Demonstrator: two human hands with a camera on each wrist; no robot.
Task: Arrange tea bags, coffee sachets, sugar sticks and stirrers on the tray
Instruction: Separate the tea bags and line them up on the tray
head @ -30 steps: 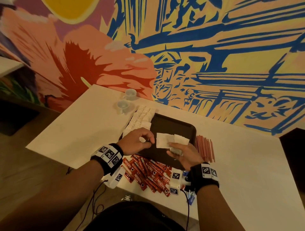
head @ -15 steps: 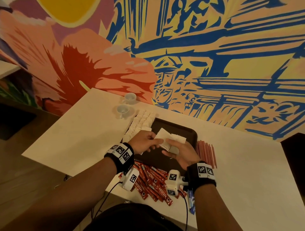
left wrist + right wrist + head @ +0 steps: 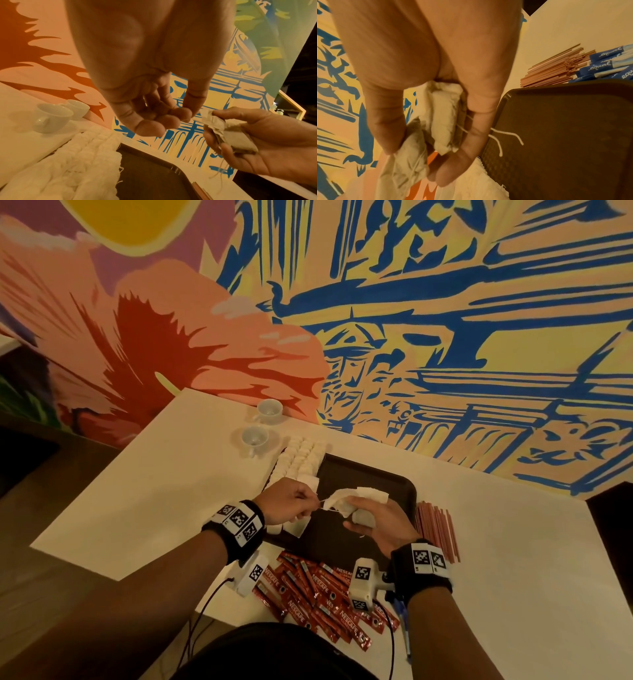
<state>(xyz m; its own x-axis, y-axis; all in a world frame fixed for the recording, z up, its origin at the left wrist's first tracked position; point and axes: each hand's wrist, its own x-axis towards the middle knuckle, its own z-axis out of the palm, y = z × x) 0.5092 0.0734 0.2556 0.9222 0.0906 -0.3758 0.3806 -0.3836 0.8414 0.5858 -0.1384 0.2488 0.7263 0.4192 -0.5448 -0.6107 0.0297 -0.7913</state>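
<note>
Both hands were raised above the near half of a dark brown rectangular plastic tray (image 3: 383,474), which lay on a white rectangular desk (image 3: 164,494) set against a painted mural wall (image 3: 445,320). The right hand (image 3: 380,522) grasped a small bundle of white paper tea bags (image 3: 356,503), thumb on one side and fingers curled beneath; in the right wrist view two loose white strings (image 3: 508,136) trailed from the bundle over the tray (image 3: 565,135). The left hand (image 3: 291,503) had its thumb and forefinger closed in a pinch at the corner of the outermost bag, or on its string; which of the two could not be resolved. In the left wrist view the fingertips (image 3: 181,115) met just beside the bundle (image 3: 228,134).

Three rows of further white tea bags (image 3: 301,460) lay on the desk along the tray's left edge, touching it. A loose heap of red coffee sachets (image 3: 318,594) lay on the desk at the tray's near edge, partly hidden by the wrist cameras. A stack of thin reddish-brown stirrers (image 3: 435,529) lay just beside the tray's right edge, and blue sugar sticks (image 3: 607,63) marked "equal" lay next to the stirrers (image 3: 556,69). Two small white ceramic cups (image 3: 260,426) stood near the far left of the desk, beyond the tea bag rows.
</note>
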